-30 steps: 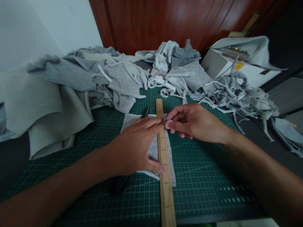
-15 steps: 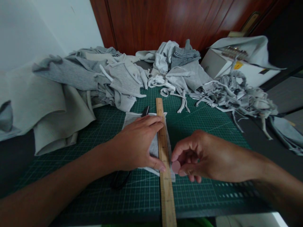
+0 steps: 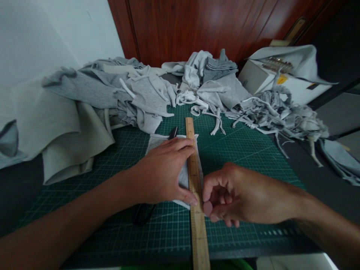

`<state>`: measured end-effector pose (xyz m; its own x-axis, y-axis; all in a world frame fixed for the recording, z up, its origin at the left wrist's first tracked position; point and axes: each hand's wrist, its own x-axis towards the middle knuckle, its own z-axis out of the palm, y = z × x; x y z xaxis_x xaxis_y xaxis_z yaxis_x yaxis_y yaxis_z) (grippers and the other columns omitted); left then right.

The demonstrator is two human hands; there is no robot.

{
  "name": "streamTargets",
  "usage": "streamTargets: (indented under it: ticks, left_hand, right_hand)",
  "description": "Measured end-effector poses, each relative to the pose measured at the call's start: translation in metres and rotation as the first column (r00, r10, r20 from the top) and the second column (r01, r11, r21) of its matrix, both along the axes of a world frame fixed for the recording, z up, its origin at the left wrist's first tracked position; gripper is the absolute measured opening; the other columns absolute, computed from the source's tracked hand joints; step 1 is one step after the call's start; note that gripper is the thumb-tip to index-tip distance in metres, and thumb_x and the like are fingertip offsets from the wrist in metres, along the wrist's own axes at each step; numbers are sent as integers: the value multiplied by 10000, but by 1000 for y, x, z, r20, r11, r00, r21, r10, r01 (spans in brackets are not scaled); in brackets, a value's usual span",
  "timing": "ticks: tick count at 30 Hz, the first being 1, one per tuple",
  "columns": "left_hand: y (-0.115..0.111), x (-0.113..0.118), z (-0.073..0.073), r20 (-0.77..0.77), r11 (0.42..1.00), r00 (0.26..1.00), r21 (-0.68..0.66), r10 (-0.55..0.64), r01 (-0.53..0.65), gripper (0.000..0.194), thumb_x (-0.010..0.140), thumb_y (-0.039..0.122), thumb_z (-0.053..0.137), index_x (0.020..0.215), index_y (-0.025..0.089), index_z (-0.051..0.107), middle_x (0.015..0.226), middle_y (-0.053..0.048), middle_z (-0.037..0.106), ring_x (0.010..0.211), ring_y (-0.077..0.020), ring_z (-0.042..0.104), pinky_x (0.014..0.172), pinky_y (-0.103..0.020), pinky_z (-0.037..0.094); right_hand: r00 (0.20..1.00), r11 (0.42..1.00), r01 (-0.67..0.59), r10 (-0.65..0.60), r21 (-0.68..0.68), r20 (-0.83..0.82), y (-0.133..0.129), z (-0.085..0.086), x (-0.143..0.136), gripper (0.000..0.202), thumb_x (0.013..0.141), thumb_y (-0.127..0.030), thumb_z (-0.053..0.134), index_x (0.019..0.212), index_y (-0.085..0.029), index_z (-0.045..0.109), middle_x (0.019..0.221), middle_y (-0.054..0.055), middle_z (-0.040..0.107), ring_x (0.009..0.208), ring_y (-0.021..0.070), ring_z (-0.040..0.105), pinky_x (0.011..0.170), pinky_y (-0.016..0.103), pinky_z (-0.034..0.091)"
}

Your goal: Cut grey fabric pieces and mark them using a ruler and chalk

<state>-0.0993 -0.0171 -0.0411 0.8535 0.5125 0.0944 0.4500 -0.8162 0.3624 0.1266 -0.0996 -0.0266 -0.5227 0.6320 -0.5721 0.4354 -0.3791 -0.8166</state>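
- Pressing flat, the left hand (image 3: 160,170) holds the long wooden ruler (image 3: 194,187) down on the small light grey piece of cloth (image 3: 182,176), fingers spread out along the ruler's left edge.
- The right hand (image 3: 239,197) has its grip pinched on a small round pink chalk (image 3: 208,208), which touches the ruler's right edge near the cloth's bottom end.
- The ruler could slide if the left hand lets up, and the chalk line would then go crooked.
- The cloth is soft, so it could bunch up under the chalk on the green grid cutting mat (image 3: 247,150).
- A black tool (image 3: 173,132), maybe scissors, pokes out from under the cloth; that bump could tip the ruler.
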Motion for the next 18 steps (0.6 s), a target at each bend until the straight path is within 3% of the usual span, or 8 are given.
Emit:
streamTargets:
  ticks: [10,18]
  left_hand:
    - [-2,1,-3,7,1000,1000,18,7,-7,1085,650,841,775,1409,89,585,1602,-214,503,1508,-375,457,1283,-472,320]
    - [-9,4,-4,34,999,999,44,21,-23,1126,646,864,759,1407,57,564,1575,-239,519,1513,-375,450,1330,-466,226]
  right_hand:
    - [998,999,-25,23,-21,-64,0,-4,2,224,782,58,664,876,-142,704,780,-6,740,546,58,631,467,122,519]
    - [994,999,-37,37,3,-107,-1,-8,4,171,810,3,667,893,-142,703,788,6,728,569,70,650,490,134,543]
